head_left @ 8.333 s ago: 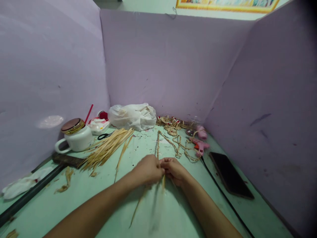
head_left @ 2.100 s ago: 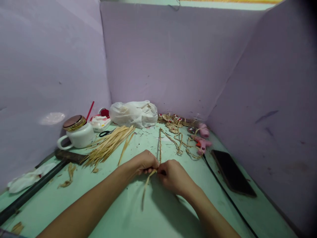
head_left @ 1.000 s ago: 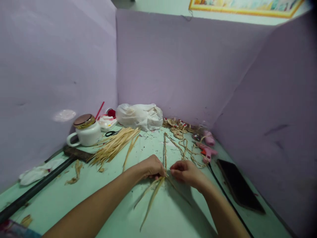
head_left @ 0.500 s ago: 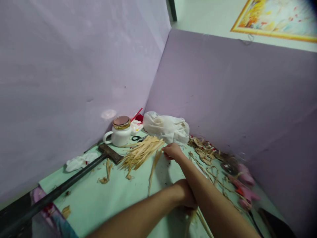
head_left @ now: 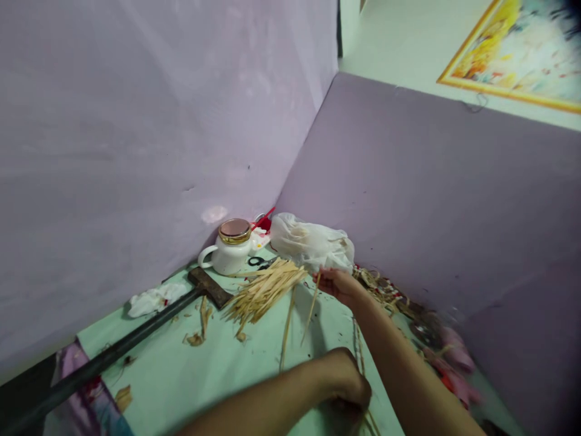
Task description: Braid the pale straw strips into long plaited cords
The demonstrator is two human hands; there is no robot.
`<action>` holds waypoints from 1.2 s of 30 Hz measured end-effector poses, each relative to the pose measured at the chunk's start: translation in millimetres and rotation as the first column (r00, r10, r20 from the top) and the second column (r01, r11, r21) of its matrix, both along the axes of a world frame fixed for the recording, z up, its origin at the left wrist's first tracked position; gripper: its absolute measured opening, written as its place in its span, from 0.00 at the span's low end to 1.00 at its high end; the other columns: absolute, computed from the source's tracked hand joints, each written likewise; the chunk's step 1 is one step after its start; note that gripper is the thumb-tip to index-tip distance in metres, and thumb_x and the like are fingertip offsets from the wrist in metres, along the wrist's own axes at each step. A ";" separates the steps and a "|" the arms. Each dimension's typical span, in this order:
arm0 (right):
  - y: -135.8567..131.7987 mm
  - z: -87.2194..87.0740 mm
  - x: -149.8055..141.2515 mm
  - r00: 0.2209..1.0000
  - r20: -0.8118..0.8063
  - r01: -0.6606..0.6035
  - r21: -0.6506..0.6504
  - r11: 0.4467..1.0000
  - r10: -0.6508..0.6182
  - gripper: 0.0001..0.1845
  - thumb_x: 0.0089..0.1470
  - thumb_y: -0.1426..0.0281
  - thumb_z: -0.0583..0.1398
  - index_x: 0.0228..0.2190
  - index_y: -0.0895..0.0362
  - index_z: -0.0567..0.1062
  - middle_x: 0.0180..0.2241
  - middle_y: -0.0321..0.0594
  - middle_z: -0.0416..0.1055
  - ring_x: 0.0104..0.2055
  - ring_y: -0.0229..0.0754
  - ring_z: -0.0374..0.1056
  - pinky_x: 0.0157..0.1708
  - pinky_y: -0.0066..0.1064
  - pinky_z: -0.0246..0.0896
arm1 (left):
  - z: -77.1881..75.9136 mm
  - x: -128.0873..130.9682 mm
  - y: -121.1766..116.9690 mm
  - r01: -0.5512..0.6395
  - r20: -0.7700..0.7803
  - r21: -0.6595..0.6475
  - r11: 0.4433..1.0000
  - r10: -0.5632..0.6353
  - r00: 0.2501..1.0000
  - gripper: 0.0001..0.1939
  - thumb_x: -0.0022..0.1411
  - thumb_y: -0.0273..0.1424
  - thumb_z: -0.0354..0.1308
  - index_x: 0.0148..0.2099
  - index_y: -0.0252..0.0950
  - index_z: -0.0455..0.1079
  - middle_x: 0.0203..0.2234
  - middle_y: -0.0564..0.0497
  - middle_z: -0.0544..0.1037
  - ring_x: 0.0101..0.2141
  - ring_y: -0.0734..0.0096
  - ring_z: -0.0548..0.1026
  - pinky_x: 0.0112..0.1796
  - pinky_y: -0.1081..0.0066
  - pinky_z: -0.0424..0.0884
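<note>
My right hand [head_left: 334, 284] reaches to the far side, fingers closed on a thin straw strip [head_left: 310, 315] that slants down toward the table. A pile of pale straw strips [head_left: 267, 290] lies left of that hand, and one loose strip [head_left: 287, 333] rests between them. Nearer to me, my left hand [head_left: 348, 378] is curled in a fist with its fingertips hidden. Straw strands [head_left: 372, 424] come out below the fist, and a thin straw cord [head_left: 359, 348] runs up beyond it. My right forearm extends past the left hand's right side.
A hammer [head_left: 211, 289] lies left of the pile, its long handle toward me. Behind stand a white lidded mug [head_left: 230, 251], scissors [head_left: 256, 261] and a white plastic bag [head_left: 313, 242]. Braided cords [head_left: 385, 290] and pink items [head_left: 456, 351] line the right wall. A crumpled tissue [head_left: 154, 300] lies left.
My right hand has moved slightly right, and a straw strip now hangs apart from the one lying on the table. My left hand stays low and closed. The view has shifted a little.
</note>
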State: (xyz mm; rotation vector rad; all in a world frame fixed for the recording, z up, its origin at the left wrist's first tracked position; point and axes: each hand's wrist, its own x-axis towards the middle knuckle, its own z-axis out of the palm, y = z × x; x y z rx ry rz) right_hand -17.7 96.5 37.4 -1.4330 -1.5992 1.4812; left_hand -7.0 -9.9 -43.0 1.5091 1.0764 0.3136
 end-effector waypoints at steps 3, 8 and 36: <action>-15.1 34.0 36.5 0.952 -0.305 0.051 0.086 0.995 -0.023 0.05 0.47 0.70 0.55 0.23 0.57 0.63 0.22 0.36 0.66 0.23 0.32 0.64 0.30 0.25 0.64 | 17.4 -8.3 -12.2 -0.138 -0.121 -0.110 0.984 0.125 0.985 0.11 0.34 0.17 0.53 0.10 0.33 0.57 0.05 0.54 0.60 0.10 0.75 0.60 0.16 0.72 0.59; -76.8 44.8 113.9 0.960 -0.278 0.066 0.112 0.992 -0.033 0.11 0.40 0.66 0.61 0.23 0.57 0.64 0.20 0.34 0.64 0.19 0.32 0.60 0.23 0.26 0.60 | 34.6 -17.6 -25.4 -0.217 -0.025 -0.076 0.973 0.216 0.976 0.06 0.34 0.19 0.53 0.13 0.32 0.61 0.07 0.55 0.61 0.10 0.77 0.60 0.14 0.76 0.56; -158.7 -45.2 140.6 0.929 -0.345 0.071 -0.183 0.981 -0.132 0.11 0.33 0.69 0.60 0.20 0.59 0.61 0.16 0.33 0.65 0.19 0.33 0.62 0.23 0.27 0.58 | 41.9 -19.8 -34.2 -0.283 0.147 -0.068 0.957 0.290 0.946 0.08 0.35 0.31 0.56 0.20 0.30 0.66 0.08 0.56 0.63 0.10 0.82 0.59 0.12 0.80 0.48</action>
